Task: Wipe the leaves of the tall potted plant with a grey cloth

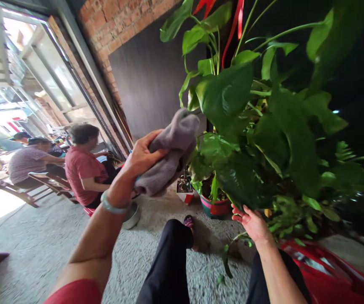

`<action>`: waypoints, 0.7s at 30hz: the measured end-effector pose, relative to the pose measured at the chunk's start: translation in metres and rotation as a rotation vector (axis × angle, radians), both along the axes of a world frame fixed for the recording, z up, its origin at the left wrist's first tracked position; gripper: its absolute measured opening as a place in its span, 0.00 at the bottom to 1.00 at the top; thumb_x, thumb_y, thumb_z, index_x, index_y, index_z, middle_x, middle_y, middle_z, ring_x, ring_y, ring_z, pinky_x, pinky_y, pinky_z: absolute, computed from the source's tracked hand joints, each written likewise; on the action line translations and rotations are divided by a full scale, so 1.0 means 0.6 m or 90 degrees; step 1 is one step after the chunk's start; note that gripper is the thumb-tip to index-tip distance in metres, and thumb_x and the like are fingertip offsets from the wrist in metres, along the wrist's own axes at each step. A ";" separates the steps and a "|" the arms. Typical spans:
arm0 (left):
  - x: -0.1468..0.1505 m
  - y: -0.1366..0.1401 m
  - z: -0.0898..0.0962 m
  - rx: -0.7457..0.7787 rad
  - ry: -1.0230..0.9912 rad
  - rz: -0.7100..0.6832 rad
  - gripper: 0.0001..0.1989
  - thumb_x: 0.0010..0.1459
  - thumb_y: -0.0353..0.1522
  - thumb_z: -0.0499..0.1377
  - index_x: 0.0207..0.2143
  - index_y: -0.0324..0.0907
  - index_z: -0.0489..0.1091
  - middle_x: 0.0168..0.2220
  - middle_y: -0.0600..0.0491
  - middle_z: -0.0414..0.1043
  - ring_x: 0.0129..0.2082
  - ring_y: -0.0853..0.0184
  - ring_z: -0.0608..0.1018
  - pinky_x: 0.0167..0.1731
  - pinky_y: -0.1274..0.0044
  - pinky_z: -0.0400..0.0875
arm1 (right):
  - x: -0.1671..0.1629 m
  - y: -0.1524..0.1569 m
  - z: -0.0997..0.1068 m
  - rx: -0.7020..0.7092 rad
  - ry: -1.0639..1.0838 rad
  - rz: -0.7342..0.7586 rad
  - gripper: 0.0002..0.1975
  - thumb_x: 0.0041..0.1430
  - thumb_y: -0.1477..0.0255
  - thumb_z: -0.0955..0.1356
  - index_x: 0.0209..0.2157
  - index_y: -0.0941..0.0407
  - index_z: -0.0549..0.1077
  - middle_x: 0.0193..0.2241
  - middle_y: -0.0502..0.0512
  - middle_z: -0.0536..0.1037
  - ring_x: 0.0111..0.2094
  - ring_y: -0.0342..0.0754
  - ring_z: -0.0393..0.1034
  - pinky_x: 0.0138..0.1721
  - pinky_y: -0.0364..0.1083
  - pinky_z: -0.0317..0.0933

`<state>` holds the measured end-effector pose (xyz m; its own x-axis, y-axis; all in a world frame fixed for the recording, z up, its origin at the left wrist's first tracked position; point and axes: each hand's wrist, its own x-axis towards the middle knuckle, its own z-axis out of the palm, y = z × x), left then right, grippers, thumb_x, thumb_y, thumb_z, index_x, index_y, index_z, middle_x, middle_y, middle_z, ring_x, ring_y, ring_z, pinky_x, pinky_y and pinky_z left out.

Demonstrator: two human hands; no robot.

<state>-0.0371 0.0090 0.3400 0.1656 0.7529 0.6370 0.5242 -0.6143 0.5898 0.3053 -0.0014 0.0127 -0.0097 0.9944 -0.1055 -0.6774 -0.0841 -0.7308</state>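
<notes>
A folded, greyish-purple cloth is gripped in my left hand, thumb on top, held up just left of the leaves. My right hand is lower down, palm turned up, with its fingers apart. Its fingertips are by the lower edge of a large dark green leaf; whether they touch it I cannot tell. The leaf belongs to a big leafy plant that fills the right side. Below it stands a red and green pot, partly covered by foliage.
A small white and red planter stands beside the pot. A metal basin sits on the concrete floor. Seated people, one in a red shirt, are at left near wooden chairs. A red bag-like object lies lower right.
</notes>
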 end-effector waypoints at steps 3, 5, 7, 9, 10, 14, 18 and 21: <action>0.056 0.052 -0.079 -0.073 0.022 0.056 0.22 0.50 0.27 0.68 0.50 0.41 0.81 0.45 0.49 0.83 0.49 0.55 0.82 0.59 0.62 0.73 | 0.001 -0.004 0.001 0.005 0.012 -0.024 0.16 0.42 0.64 0.84 0.33 0.53 0.83 0.33 0.58 0.88 0.31 0.53 0.83 0.30 0.50 0.77; 0.079 0.058 -0.153 -0.194 0.098 0.027 0.18 0.39 0.23 0.70 0.37 0.41 0.82 0.34 0.49 0.83 0.40 0.54 0.84 0.52 0.62 0.78 | 0.003 -0.005 -0.001 0.009 0.018 -0.035 0.16 0.42 0.64 0.84 0.32 0.53 0.83 0.33 0.57 0.88 0.31 0.54 0.83 0.30 0.51 0.77; 0.079 0.036 -0.194 -0.278 0.131 -0.084 0.17 0.37 0.25 0.72 0.35 0.44 0.83 0.30 0.53 0.82 0.33 0.55 0.84 0.40 0.66 0.82 | 0.008 -0.004 -0.002 0.009 0.027 -0.048 0.16 0.42 0.63 0.84 0.31 0.52 0.82 0.32 0.57 0.88 0.30 0.55 0.83 0.29 0.51 0.77; 0.061 0.001 -0.182 -0.336 0.132 -0.199 0.17 0.45 0.30 0.71 0.41 0.46 0.85 0.36 0.52 0.85 0.36 0.55 0.85 0.39 0.68 0.82 | 0.014 -0.001 -0.004 0.007 0.037 -0.065 0.17 0.40 0.63 0.84 0.30 0.52 0.82 0.32 0.56 0.88 0.29 0.54 0.83 0.28 0.50 0.77; 0.052 -0.013 -0.158 -0.334 0.113 -0.201 0.19 0.48 0.31 0.71 0.45 0.46 0.85 0.40 0.51 0.86 0.39 0.55 0.86 0.42 0.68 0.82 | 0.018 0.000 -0.004 0.006 0.042 -0.074 0.17 0.39 0.63 0.84 0.29 0.52 0.81 0.31 0.55 0.88 0.29 0.54 0.83 0.28 0.50 0.76; 0.061 -0.005 -0.072 -0.220 -0.008 -0.133 0.26 0.48 0.30 0.73 0.52 0.45 0.83 0.48 0.49 0.84 0.51 0.53 0.83 0.59 0.66 0.75 | 0.027 0.004 -0.004 0.001 0.054 -0.099 0.15 0.39 0.65 0.83 0.27 0.51 0.79 0.30 0.50 0.87 0.29 0.53 0.82 0.28 0.50 0.76; 0.133 0.047 -0.160 -0.229 0.039 -0.023 0.23 0.46 0.22 0.70 0.47 0.43 0.82 0.45 0.48 0.84 0.52 0.54 0.81 0.64 0.62 0.69 | 0.028 0.006 -0.004 0.000 0.061 -0.116 0.13 0.43 0.67 0.82 0.28 0.50 0.78 0.30 0.48 0.86 0.29 0.52 0.82 0.30 0.51 0.77; 0.152 0.038 -0.256 -0.360 0.142 -0.055 0.19 0.38 0.18 0.70 0.32 0.45 0.82 0.29 0.53 0.80 0.37 0.53 0.83 0.52 0.62 0.77 | 0.027 0.008 -0.006 0.000 0.062 -0.117 0.12 0.44 0.67 0.81 0.29 0.49 0.78 0.31 0.48 0.86 0.29 0.51 0.81 0.31 0.52 0.77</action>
<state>0.0543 0.0318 0.1866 0.3242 0.9421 0.0863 0.6353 -0.2844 0.7180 0.3215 0.0032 0.0091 0.1618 0.9802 -0.1137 -0.7489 0.0470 -0.6610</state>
